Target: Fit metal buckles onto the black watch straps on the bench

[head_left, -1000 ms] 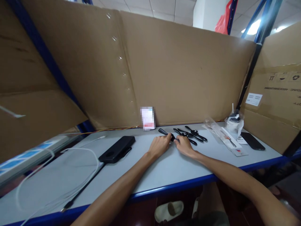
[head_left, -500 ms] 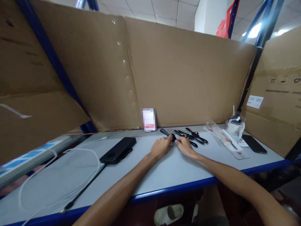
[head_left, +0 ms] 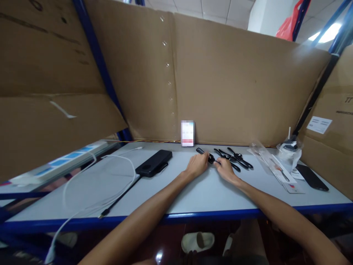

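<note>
A black spokeshave (head_left: 211, 158) is held low over the grey table between my two hands. My left hand (head_left: 198, 163) is closed near its middle, and the left handle tip sticks out beyond the fingers. My right hand (head_left: 224, 169) grips the opposite handle, with the fingers partly hidden behind the thumb and back of the hand. Just beyond my right hand, several more black spokeshaves (head_left: 239, 158) lie close together on the table, some crossing each other.
A black power bank (head_left: 154, 163) with cables lies on the left, near a white power strip (head_left: 63, 162). A lit phone (head_left: 188, 133) leans on the cardboard wall. Rightward are plastic packaging (head_left: 278, 169), a bagged cup (head_left: 289, 149) and a dark phone (head_left: 311, 177).
The head view has turned a little left, so the scene sits further right. Both hands keep hold of the spokeshave in much the same place on the table.
</note>
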`<act>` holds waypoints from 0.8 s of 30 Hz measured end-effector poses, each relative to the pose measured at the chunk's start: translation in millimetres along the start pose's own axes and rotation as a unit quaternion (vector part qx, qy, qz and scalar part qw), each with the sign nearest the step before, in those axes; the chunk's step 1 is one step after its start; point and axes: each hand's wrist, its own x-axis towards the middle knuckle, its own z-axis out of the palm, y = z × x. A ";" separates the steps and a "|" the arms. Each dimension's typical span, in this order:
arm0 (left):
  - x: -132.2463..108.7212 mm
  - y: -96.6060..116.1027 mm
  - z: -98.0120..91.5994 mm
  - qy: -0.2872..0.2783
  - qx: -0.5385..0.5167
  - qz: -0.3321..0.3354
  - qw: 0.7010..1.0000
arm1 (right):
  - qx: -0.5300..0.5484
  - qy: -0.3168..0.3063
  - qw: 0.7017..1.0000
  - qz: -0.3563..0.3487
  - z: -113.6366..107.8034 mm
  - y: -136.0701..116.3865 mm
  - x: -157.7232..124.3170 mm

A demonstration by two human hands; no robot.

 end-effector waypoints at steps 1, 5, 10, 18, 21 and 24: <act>0.2 1.2 1.4 -0.005 -0.008 0.001 1.000 | 0.009 0.004 1.000 0.004 0.2 1.5 1.6; -1.6 7.2 4.5 -0.015 -0.004 0.047 0.999 | 0.007 0.011 1.000 0.020 -0.7 3.6 4.6; -3.7 7.1 0.6 -0.004 0.013 0.045 0.999 | -0.037 -0.006 0.999 0.001 -1.7 -1.4 -0.4; -1.4 7.8 -0.7 0.004 -0.037 -0.036 0.999 | -0.062 -0.022 0.998 -0.012 -6.6 -6.4 -3.7; -0.4 5.1 2.1 0.011 -0.062 -0.037 0.997 | -0.065 -0.020 0.998 -0.010 -6.5 -8.3 -4.8; 7.2 0.8 7.8 0.013 -0.132 -0.057 0.989 | -0.074 -0.020 0.997 -0.006 -7.6 -10.9 -6.7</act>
